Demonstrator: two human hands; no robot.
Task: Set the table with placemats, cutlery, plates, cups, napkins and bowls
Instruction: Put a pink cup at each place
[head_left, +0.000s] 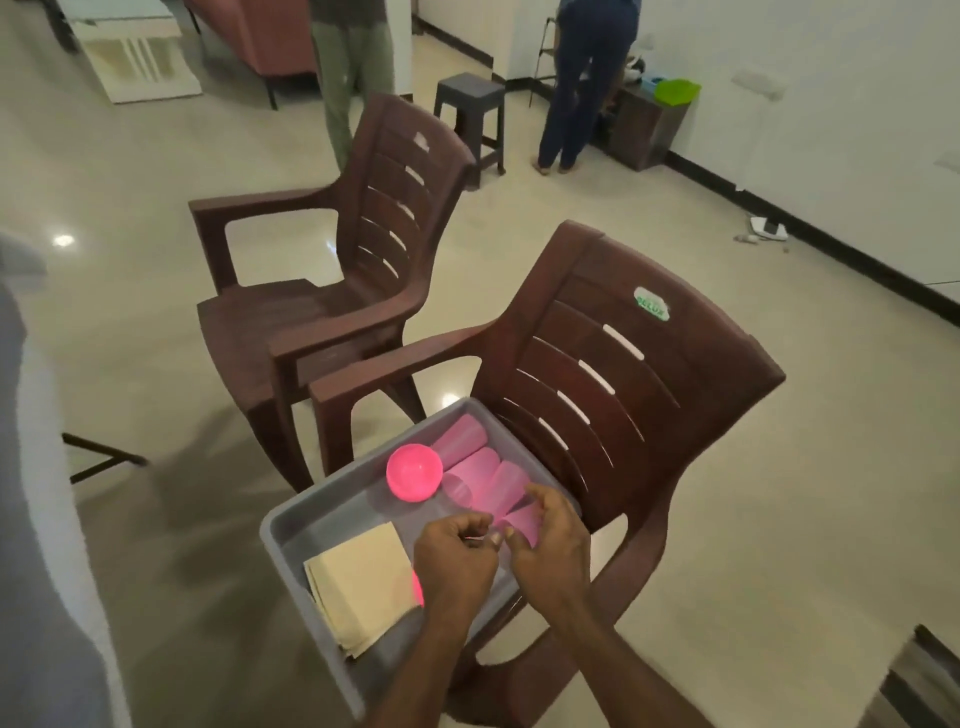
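Left hand: the left hand (457, 558) hovers over the near part of the tray, fingers curled inward with thumb and fingertips pinched together; whether something thin sits in that pinch cannot be told.
Right hand: the right hand (550, 540) lies just beside the left, its fingers bent round the nearest pink cup (521, 525), thumb on the cup's upper side.
Cups: smooth, translucent pink plastic tumblers, cylindrical and lying on their sides in a row (483, 470) that runs away from the right hand along the tray's far wall.
Bowl: a glossy, round, bright pink bowl (414, 473) rests mouth-down beyond the left hand, touching the row of cups.
Napkins: a stack of matte, cream, square folded napkins (358, 587) lies flat to the left of the left hand, in the tray's near corner; a bright pink edge (417, 587) peeks out between the stack and the left wrist.
Tray: a grey, rectangular plastic tray (280, 535) with low upright walls sits under both hands on the seat of a chair.
Chair: a brown moulded plastic armchair (623, 364) with a slatted back, beyond the right hand; a second like chair (363, 234) stands farther off.
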